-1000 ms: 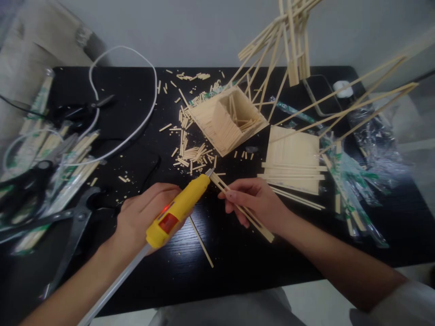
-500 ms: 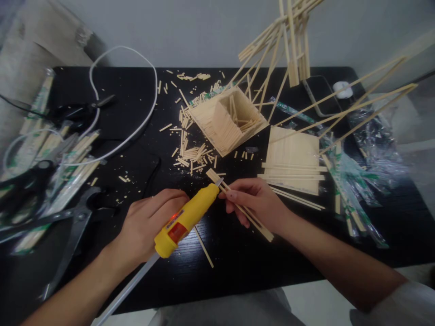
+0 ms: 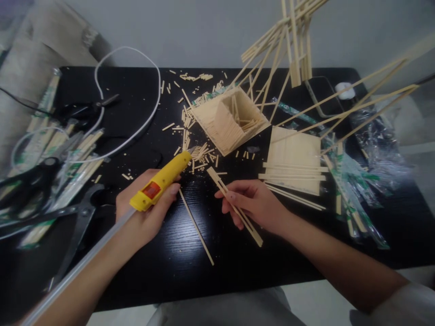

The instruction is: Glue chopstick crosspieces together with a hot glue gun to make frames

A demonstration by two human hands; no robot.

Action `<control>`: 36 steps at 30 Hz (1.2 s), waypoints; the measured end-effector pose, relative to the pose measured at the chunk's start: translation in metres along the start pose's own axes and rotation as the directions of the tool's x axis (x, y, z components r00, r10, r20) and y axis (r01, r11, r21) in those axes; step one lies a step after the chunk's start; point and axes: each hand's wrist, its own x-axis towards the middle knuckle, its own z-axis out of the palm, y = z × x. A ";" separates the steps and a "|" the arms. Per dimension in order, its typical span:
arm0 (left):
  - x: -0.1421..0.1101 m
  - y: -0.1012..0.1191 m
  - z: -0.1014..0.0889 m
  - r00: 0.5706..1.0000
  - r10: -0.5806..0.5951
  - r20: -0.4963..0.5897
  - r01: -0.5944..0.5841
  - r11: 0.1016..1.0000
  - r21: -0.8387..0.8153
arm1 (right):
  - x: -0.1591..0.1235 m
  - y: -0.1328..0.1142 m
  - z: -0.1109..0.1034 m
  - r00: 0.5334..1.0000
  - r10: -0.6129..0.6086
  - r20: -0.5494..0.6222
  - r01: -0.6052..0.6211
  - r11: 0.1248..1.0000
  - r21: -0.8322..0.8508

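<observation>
In my left hand (image 3: 146, 213) is a yellow hot glue gun (image 3: 161, 181), its nozzle pointing up and right toward short stick pieces. A long translucent glue stick (image 3: 84, 260) sticks out of its back end. My right hand (image 3: 253, 203) pinches a few wooden chopsticks (image 3: 217, 178) lying side by side, tilted down to the right. A single thin stick (image 3: 197, 228) lies on the black table between my hands. Right of my right hand, several sticks (image 3: 294, 176) lie across a flat wooden panel (image 3: 295, 147).
A box-shaped stick structure (image 3: 227, 120) stands at the centre back among scattered cut pieces (image 3: 202, 151). Tall stick frames (image 3: 295, 40) rise behind it. Scissors (image 3: 30, 181), pliers (image 3: 84, 213) and wrapped chopsticks (image 3: 79, 167) lie left. Plastic wrappers (image 3: 360, 181) are at right.
My left hand has drawn the glue gun left, away from the chopsticks, and turned. My right hand stays nearly in place, with the chopsticks tilted slightly more steeply.
</observation>
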 end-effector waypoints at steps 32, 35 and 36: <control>0.002 0.006 0.014 0.935 -0.317 0.160 0.354 0.866 -0.353 | 0.002 -0.001 0.005 0.999 -0.031 -0.012 0.031 0.999 -0.020; 0.001 0.007 0.014 0.934 -0.329 0.140 0.357 0.873 -0.332 | 0.002 0.000 0.004 1.000 -0.019 -0.022 0.019 1.000 -0.015; 0.001 0.007 0.014 0.934 -0.332 0.135 0.358 0.873 -0.331 | 0.002 0.001 0.004 1.000 -0.017 -0.024 0.017 1.000 -0.013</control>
